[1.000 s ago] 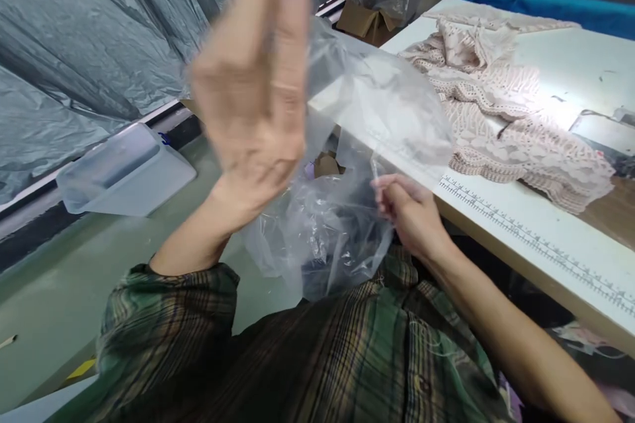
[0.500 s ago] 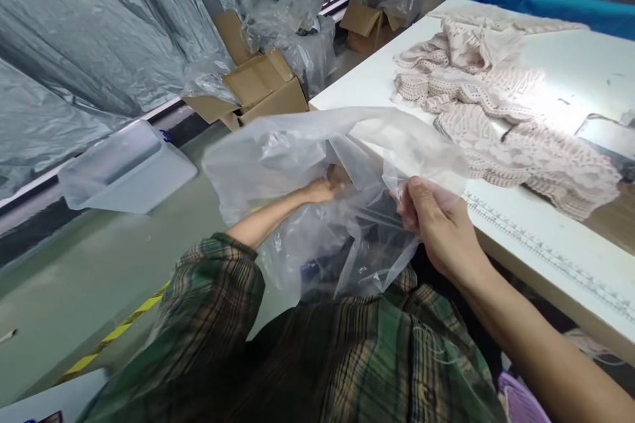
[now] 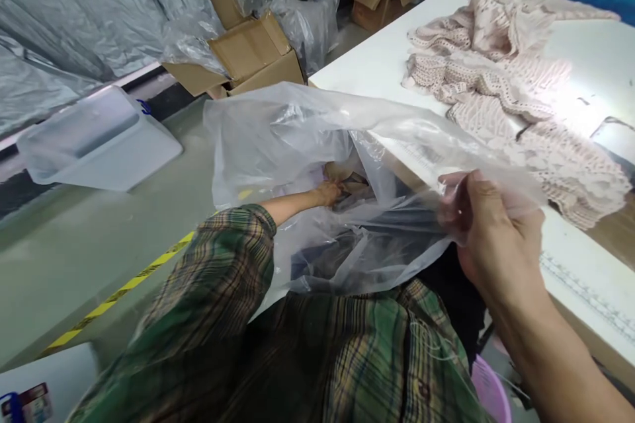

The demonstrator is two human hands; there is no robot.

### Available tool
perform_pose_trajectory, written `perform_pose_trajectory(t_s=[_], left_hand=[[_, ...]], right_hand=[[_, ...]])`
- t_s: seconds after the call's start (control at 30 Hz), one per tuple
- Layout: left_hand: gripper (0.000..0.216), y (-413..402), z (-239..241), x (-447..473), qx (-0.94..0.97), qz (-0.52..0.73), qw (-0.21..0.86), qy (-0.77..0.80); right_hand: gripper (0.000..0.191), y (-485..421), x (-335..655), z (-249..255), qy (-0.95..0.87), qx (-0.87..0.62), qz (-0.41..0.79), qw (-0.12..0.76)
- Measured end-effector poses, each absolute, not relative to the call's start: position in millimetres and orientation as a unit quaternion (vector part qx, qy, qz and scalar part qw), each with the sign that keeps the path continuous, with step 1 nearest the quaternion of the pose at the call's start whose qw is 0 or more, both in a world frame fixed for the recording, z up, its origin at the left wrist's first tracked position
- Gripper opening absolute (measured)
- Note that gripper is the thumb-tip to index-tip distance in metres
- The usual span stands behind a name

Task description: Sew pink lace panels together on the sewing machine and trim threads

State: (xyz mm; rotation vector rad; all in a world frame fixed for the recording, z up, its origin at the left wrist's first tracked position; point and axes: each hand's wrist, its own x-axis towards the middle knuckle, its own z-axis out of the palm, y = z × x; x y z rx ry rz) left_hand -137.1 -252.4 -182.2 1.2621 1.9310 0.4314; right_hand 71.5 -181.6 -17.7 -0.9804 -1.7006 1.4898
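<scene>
A large clear plastic bag (image 3: 297, 139) is spread open in front of me, over my lap. My right hand (image 3: 489, 231) is closed, pinching the bag's upper right edge and holding it up beside the white table (image 3: 367, 73). My left hand (image 3: 332, 190) reaches deep inside the bag, seen dimly through the film; its fingers are mostly hidden among folds. My green plaid sleeve (image 3: 218, 277) fills the lower middle.
Pink lace fabric (image 3: 501, 86) is heaped on the table, with a printed ruler along its near edge. Cardboard boxes (image 3: 248, 56) with plastic bags stand on the floor behind. A translucent plastic bin (image 3: 94, 139) lies at left. Yellow floor tape (image 3: 114, 294) runs diagonally.
My left hand came down from in front of the camera and went inside the bag. My right hand lifted the bag's edge higher and to the right, spreading it wider.
</scene>
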Motion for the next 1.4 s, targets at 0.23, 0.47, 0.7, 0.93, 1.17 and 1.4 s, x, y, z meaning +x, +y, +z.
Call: perform_pose_trajectory(t_s=[0.23, 0.47, 0.7, 0.93, 1.17, 1.4], left_hand=[[0.035, -227.1, -209.8, -134.1, 0.486, 0.103, 0.386, 0.778], [0.034, -234.5, -175.6, -163.9, 0.467, 0.181, 0.408, 0.764], [0.044, -319.2, -101.0, -208.7, 0.407, 0.331, 0.428, 0.736], [0.034, -360.2, -91.1, -229.6, 0.310, 0.369, 0.418, 0.769], [0.049, -356.7, -84.9, -212.7, 0.320, 0.394, 0.424, 0.750], [0.090, -359.7, -21.8, -162.8, 0.493, 0.378, 0.507, 0.598]], right_hand=[[0.032, -182.6, 72.1, -10.7, -0.643, -0.356, 0.577, 0.356], [0.030, -177.5, 61.8, -4.3, -0.613, -0.371, 0.595, 0.364], [0.026, -178.1, 49.4, -4.3, -0.625, -0.343, 0.595, 0.372], [0.023, -185.0, 51.9, -7.2, -0.607, -0.343, 0.624, 0.352], [0.023, -181.1, 58.4, -3.5, -0.629, -0.365, 0.601, 0.331], [0.027, -159.0, 75.9, -5.8, -0.777, -0.378, 0.386, 0.324]])
